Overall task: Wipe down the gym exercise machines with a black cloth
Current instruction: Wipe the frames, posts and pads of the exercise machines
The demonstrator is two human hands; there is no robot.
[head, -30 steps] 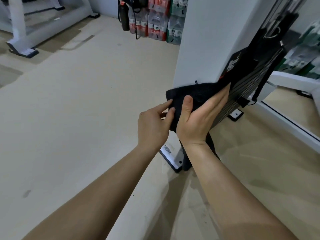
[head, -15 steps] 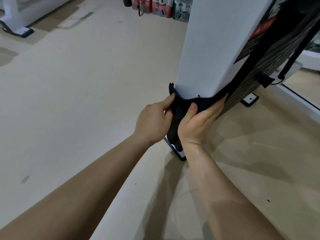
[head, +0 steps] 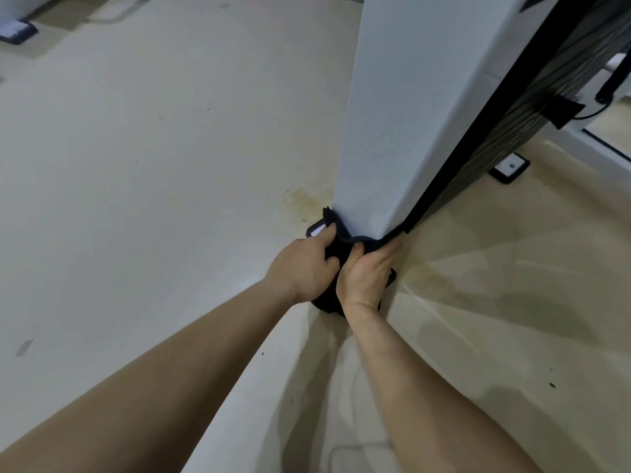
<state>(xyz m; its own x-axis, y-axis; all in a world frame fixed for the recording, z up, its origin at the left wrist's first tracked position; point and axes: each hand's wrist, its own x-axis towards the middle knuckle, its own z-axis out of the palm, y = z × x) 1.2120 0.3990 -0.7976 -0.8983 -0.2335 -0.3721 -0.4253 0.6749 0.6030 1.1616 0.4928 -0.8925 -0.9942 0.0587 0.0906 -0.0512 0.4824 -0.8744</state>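
Note:
A black cloth (head: pixel 345 235) is wrapped around the bottom corner of the machine's white column (head: pixel 409 107), just above the floor. My left hand (head: pixel 304 268) grips the cloth's left part, with the thumb and forefinger pinching its upper edge. Pressing the right part against the column is my right hand (head: pixel 367 276), its thumb up on the cloth and its fingers along the column's black edge. Both hands touch each other, and much of the cloth is hidden under them.
The column's black foot plate (head: pixel 316 229) sticks out left of the cloth. A dark weight stack (head: pixel 532 107) runs along the column's right side, with another foot plate (head: pixel 509 169) behind. Beige floor (head: pixel 153 165) spreads to the left; another machine's base (head: pixel 15 30) is far left.
Both hands have slid the cloth down the white column, from about mid height to its base near the floor. The view has tilted downward with them.

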